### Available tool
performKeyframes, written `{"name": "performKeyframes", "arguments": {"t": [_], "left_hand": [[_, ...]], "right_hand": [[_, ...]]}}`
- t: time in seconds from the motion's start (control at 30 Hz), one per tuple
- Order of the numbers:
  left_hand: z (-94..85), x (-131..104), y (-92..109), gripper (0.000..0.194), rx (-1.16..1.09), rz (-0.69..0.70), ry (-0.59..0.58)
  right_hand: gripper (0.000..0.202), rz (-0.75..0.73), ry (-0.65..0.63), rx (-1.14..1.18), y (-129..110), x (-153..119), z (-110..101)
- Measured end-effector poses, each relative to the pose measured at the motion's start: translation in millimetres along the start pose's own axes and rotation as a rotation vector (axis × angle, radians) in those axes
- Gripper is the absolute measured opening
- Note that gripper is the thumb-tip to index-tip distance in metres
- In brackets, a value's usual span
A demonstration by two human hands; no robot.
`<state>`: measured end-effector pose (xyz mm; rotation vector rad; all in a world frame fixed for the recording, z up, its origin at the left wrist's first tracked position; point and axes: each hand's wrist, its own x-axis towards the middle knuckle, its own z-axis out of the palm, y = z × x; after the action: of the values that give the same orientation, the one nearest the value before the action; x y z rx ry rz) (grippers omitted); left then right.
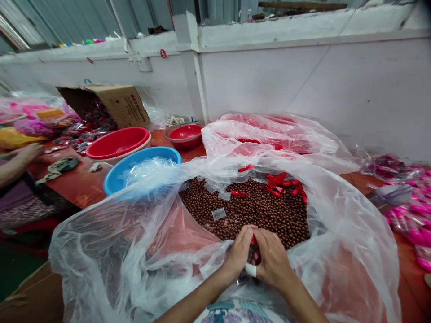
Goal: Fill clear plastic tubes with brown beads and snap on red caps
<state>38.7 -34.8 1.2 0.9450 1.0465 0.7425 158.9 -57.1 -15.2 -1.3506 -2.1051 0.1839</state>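
My left hand (239,250) and my right hand (273,255) meet at the near edge of a heap of round brown balls (259,211). Both are closed, fingertips together, around a small red plastic piece (253,240). Dark balls show in the gap below it; whether a clear packet surrounds them I cannot tell. A white covering (250,269) wraps one finger between the hands. The balls lie in a large clear plastic bag (111,242) spread open. On them are several red plastic spoons (276,179) and small clear packets (218,214).
Left of the bag stand a blue basin (109,181) of clear packets and a red basin (117,143). A cardboard box (126,105) spills small packets. Another person's arm (22,161) is at far left. Pink items (412,220) lie right; a wall (303,85) closes the back.
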Motion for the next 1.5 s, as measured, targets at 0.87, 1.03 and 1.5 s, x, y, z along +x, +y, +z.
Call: {"name": "performKeyframes", "arguments": {"t": [0.87,1.03,1.5], "left_hand": [[-119.4,66,14,0.035,0.401,0.157,0.311],[-119.1,73,9,0.028,0.424,0.126,0.319],[-54.6,111,-3,0.031,0.386,0.104,0.16]], "right_hand": [[0.042,0.118,-0.121,0.065,72,120,47],[0.032,0.227,-0.039,0.133,79,106,31],[0.041,0.889,0.296,1.039,71,-10,-38]]}}
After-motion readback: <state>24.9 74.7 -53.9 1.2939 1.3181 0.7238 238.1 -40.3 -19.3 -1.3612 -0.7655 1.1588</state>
